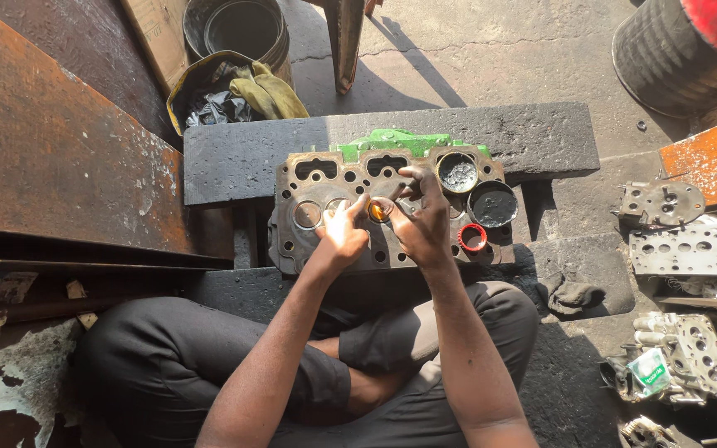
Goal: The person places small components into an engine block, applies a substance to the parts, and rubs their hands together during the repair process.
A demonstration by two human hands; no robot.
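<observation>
A dirty metal cylinder head lies flat on a dark slab in front of my crossed legs. My left hand rests on it with a fingertip pointing at a small orange-glinting round part in the head's middle. My right hand touches the same spot from the right, fingers bent over it. Whether either hand pinches the part, I cannot tell. A green piece shows behind the head.
On the head's right end stand a round tin of grey paste, a black lid and a small red ring. A dark rag lies right. More engine parts sit far right; rusty sheet metal left; a bucket behind.
</observation>
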